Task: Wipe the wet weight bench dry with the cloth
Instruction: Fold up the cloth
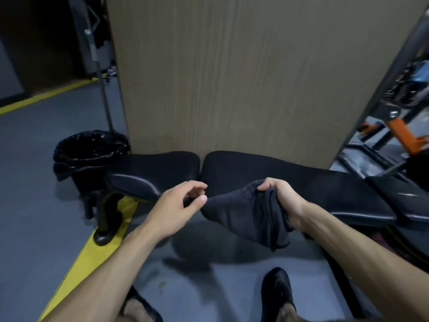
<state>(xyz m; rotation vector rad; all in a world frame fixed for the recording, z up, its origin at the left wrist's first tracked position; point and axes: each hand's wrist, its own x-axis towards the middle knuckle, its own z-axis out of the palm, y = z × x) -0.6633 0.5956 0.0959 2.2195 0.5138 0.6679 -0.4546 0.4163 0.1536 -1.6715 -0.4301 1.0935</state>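
A black padded weight bench point(325, 189) runs across the middle of the view, with a smaller seat pad point(153, 170) to the left of a narrow gap. A dark grey cloth point(241, 212) hangs in front of the bench's near edge. My right hand point(281, 196) grips the cloth's bunched top. My left hand point(178, 205) pinches the cloth's left corner between thumb and fingertips, stretching it out. Any wetness on the black padding is too dark to make out.
A tan wood-grain panel point(232, 77) stands right behind the bench. A bin lined with a black bag point(88, 152) sits at the left. Gym machine frames with orange parts point(399, 129) crowd the right. A yellow floor stripe point(92, 252) runs under the bench leg; my feet are below.
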